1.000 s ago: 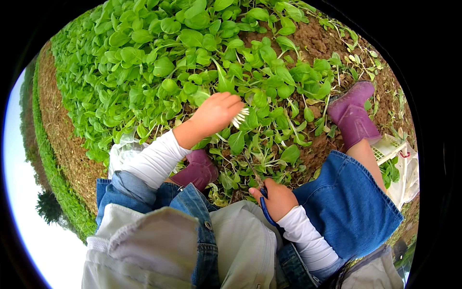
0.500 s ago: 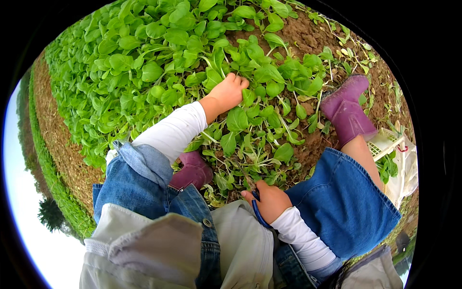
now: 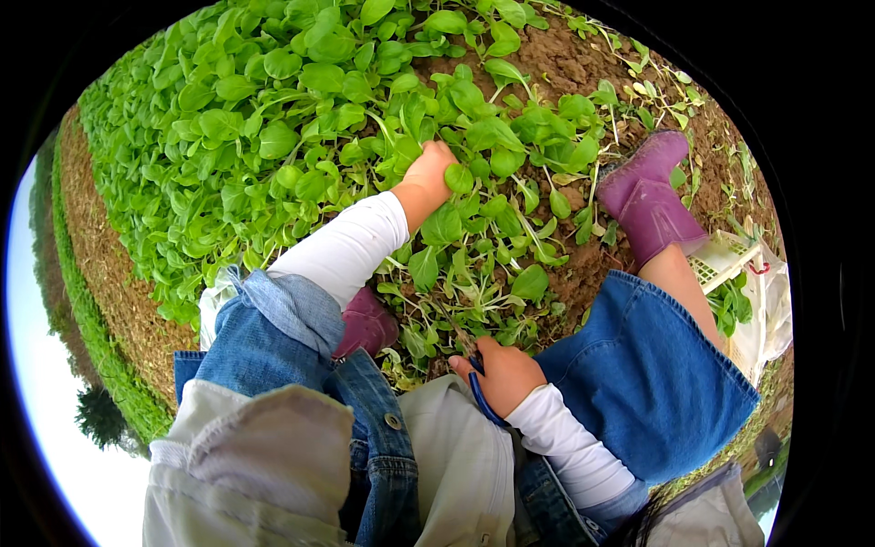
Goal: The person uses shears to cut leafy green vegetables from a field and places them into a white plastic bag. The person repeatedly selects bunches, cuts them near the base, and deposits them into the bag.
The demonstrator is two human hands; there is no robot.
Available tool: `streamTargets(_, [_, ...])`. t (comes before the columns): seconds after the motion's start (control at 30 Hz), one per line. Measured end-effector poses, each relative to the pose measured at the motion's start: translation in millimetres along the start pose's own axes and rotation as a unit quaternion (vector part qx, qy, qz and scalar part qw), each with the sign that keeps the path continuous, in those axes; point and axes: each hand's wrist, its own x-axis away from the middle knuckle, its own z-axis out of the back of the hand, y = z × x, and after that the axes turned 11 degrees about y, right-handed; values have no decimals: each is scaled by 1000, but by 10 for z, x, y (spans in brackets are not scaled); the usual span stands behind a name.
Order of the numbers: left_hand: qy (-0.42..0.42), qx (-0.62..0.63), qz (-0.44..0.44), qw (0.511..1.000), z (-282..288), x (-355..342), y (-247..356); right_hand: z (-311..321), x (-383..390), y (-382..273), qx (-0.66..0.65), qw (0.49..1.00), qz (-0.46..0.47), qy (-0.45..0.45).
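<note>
The left hand (image 3: 428,171) reaches in among fresh green, round-leaved vegetable plants with pale stems (image 3: 442,226), its fingers curled downward; leaves hide the fingertips, so whether they pinch a stem I can't make out. The right hand (image 3: 507,376) is closed around metal scissors with blue looped handles (image 3: 468,346), held low near the body, the blades aimed at the plants. The blades' tips blend into the foliage, so their spread is unclear.

Handling these leaves well probably calls for a hold low on the firm stem, since a squeeze higher up could bruise the soft blades. The scissors seem best kept low and slanted, with their points turned aside from the left fingers.

Around the hands the plants grow thickly ahead and to the left, thinning rightward into brown, clumpy soil (image 3: 570,59) strewn with loose leaves; such uneven ground likely makes for unsteady footing. Two purple rubber boots (image 3: 654,205) stand either side of the work. Beyond the right one sits a pale slatted plastic crate (image 3: 720,260), greens beside it; a translucent white plastic bag (image 3: 213,305) lies by the left sleeve. Farther left runs a straw-brown strip of ground (image 3: 114,269).
</note>
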Motion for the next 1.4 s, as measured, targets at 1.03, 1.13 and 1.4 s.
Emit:
streamTargets(1.03, [64,879,369,295,1281,1625,-8,390,184,-45,-424,903,-65,-1])
streamTargets(1.13, [141,878,402,216,1282,1768,175,224,267,-36,-414,893,-85,-155])
streamTargets(1.4, [163,880,413,172,1287,2022,497,-152,336,13,-432,842,-157,-282])
